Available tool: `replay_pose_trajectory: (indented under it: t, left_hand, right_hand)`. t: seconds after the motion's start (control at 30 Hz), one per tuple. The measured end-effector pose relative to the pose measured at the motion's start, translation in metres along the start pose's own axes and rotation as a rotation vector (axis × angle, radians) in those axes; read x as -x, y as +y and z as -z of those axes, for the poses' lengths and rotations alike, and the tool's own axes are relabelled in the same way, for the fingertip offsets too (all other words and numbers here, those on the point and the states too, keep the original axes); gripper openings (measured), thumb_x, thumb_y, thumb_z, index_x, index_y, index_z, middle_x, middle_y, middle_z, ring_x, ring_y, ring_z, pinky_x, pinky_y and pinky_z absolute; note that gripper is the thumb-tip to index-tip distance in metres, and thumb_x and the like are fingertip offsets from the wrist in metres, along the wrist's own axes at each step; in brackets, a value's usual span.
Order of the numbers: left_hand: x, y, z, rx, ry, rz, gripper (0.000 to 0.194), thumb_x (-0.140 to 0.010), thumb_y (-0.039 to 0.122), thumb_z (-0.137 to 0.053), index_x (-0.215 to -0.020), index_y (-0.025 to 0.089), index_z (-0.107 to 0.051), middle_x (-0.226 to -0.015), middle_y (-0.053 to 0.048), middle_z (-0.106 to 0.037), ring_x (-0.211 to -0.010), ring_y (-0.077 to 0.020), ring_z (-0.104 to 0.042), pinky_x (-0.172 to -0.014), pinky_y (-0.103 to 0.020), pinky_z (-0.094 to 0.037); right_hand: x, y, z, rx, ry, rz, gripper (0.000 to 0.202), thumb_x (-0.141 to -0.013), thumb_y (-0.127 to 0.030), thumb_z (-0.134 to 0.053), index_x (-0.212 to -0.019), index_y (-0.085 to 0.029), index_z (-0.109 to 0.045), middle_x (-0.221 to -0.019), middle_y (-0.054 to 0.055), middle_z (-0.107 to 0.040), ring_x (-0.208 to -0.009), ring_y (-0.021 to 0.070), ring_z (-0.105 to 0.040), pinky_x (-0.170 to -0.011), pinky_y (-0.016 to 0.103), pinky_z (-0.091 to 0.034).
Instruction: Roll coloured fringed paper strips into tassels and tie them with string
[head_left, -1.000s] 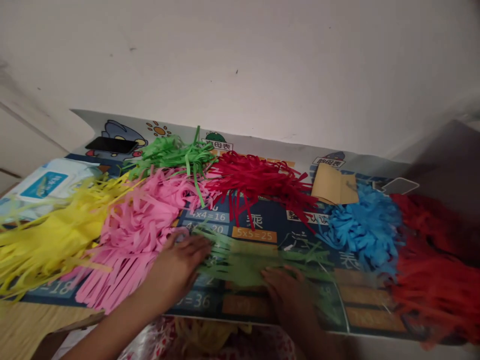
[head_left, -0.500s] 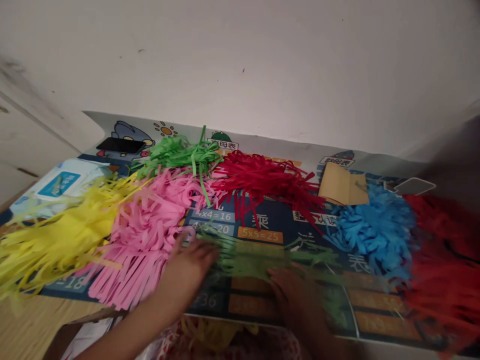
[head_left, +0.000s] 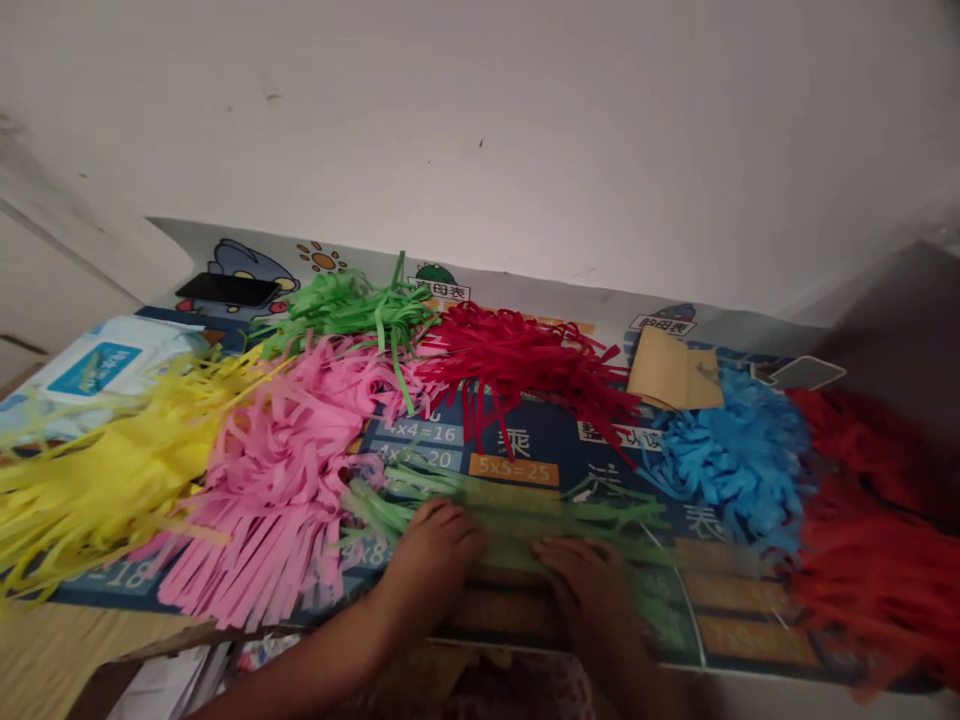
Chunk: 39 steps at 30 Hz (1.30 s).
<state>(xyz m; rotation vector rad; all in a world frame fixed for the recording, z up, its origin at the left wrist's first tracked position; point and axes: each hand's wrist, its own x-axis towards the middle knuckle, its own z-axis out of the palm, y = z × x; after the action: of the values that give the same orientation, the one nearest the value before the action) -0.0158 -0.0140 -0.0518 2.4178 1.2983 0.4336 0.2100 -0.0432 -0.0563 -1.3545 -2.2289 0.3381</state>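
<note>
Touching thin green fringed paper (head_left: 517, 515) on the times-table mat (head_left: 514, 470) with the left hand (head_left: 435, 550), fingers bent close together, and the right hand (head_left: 589, 580), fingers a bit bent, too blurry to tell if pinching, near pink paper strips (head_left: 285, 450), with red paper strips (head_left: 517, 360) behind.

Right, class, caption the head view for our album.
Left hand and right hand on green fringe, pink fringe alongside.

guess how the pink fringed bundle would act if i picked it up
The pink bundle would probably flop, since its narrow strips curl and bend. It looks light, being loose, thin strips. Yellow strips overlap its side and might snag.
</note>
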Motion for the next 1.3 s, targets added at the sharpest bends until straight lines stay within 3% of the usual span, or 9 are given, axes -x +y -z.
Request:
replay_pose_trajectory:
  t: [0.1,0.23,0.4,0.87,0.97,1.03,1.13,1.2,1.3]
  left_hand:
    - [0.004,-0.016,0.015,0.096,0.073,0.086,0.013,-0.083,0.019,-0.062,-0.092,0.024,-0.069,-0.087,0.000,-0.074,-0.085,-0.0199,-0.065,-0.084,-0.036,-0.040]
    - [-0.019,-0.013,0.031,-0.068,-0.052,0.277,0.023,-0.093,0.033,-0.051,-0.086,0.022,-0.071,-0.076,-0.003,-0.074,-0.076,-0.0220,-0.068,-0.082,-0.038,-0.041]
    - [-0.044,-0.015,0.028,-0.161,-0.121,0.327,0.026,-0.091,0.031,-0.049,-0.080,0.020,-0.070,-0.075,-0.007,-0.075,-0.074,-0.0254,-0.070,-0.077,-0.038,-0.043]
    - [-0.047,-0.015,0.030,-0.222,-0.206,0.371,0.023,-0.090,0.031,-0.052,-0.083,0.018,-0.069,-0.071,-0.010,-0.074,-0.071,-0.0287,-0.070,-0.073,-0.040,-0.046]
    - [-0.045,-0.013,0.028,-0.242,-0.195,0.344,0.022,-0.091,0.030,-0.050,-0.086,0.017,-0.068,-0.070,-0.009,-0.073,-0.070,-0.0264,-0.069,-0.076,-0.041,-0.046]
    - [-0.044,-0.012,0.026,-0.273,-0.139,0.308,0.017,-0.091,0.025,-0.051,-0.092,0.019,-0.067,-0.082,-0.009,-0.073,-0.082,-0.0263,-0.068,-0.084,-0.044,-0.044]
    - [-0.043,-0.013,0.025,-0.355,0.014,0.105,0.015,-0.086,0.014,-0.059,-0.096,0.023,-0.067,-0.110,-0.008,-0.069,-0.106,-0.0283,-0.059,-0.098,-0.051,-0.034]
    - [-0.043,-0.016,0.027,-0.387,0.021,-0.083,0.016,-0.082,0.010,-0.062,-0.090,0.023,-0.067,-0.107,-0.004,-0.069,-0.106,-0.0266,-0.057,-0.103,-0.051,-0.030]
    - [-0.043,-0.016,0.034,-0.409,-0.101,-0.285,0.014,-0.082,0.010,-0.063,-0.086,0.023,-0.066,-0.091,-0.001,-0.069,-0.100,-0.0241,-0.057,-0.106,-0.050,-0.028]
  right_hand:
    - [-0.007,0.004,0.003,-0.033,-0.029,-0.152,0.024,-0.098,-0.024,-0.041,-0.096,-0.025,-0.065,-0.093,0.002,-0.074,-0.085,0.0204,-0.066,-0.086,0.037,-0.035]
    - [-0.039,0.005,0.008,0.087,-0.084,-0.313,0.026,-0.096,-0.029,-0.045,-0.083,-0.022,-0.067,-0.076,0.004,-0.071,-0.071,0.0222,-0.063,-0.076,0.035,-0.037]
    - [-0.063,0.012,0.005,0.188,-0.164,-0.365,0.015,-0.090,-0.027,-0.057,-0.082,-0.022,-0.068,-0.077,0.003,-0.072,-0.071,0.0224,-0.063,-0.069,0.032,-0.034]
    - [-0.062,0.017,-0.002,0.185,-0.152,-0.400,0.015,-0.088,-0.029,-0.060,-0.079,-0.021,-0.068,-0.072,0.001,-0.070,-0.068,0.0205,-0.063,-0.069,0.032,-0.031]
    - [-0.063,0.016,-0.003,0.196,-0.141,-0.404,0.014,-0.088,-0.029,-0.061,-0.079,-0.021,-0.068,-0.072,0.000,-0.070,-0.068,0.0204,-0.063,-0.068,0.032,-0.030]
    - [-0.064,0.017,0.000,0.219,-0.146,-0.411,0.015,-0.089,-0.030,-0.060,-0.078,-0.022,-0.068,-0.072,0.000,-0.070,-0.067,0.0207,-0.062,-0.068,0.032,-0.030]
    - [-0.062,0.021,0.016,0.307,-0.095,-0.418,0.010,-0.088,-0.027,-0.060,-0.087,-0.021,-0.067,-0.079,0.004,-0.071,-0.073,0.0236,-0.062,-0.073,0.035,-0.031]
    - [-0.057,0.020,0.030,0.392,0.017,-0.417,0.013,-0.087,-0.022,-0.060,-0.098,-0.019,-0.066,-0.092,0.008,-0.071,-0.085,0.0273,-0.062,-0.080,0.040,-0.031]
    - [-0.044,0.011,0.041,0.341,-0.016,-0.136,0.021,-0.088,-0.014,-0.055,-0.105,-0.021,-0.064,-0.107,0.009,-0.068,-0.097,0.0270,-0.059,-0.090,0.043,-0.031]
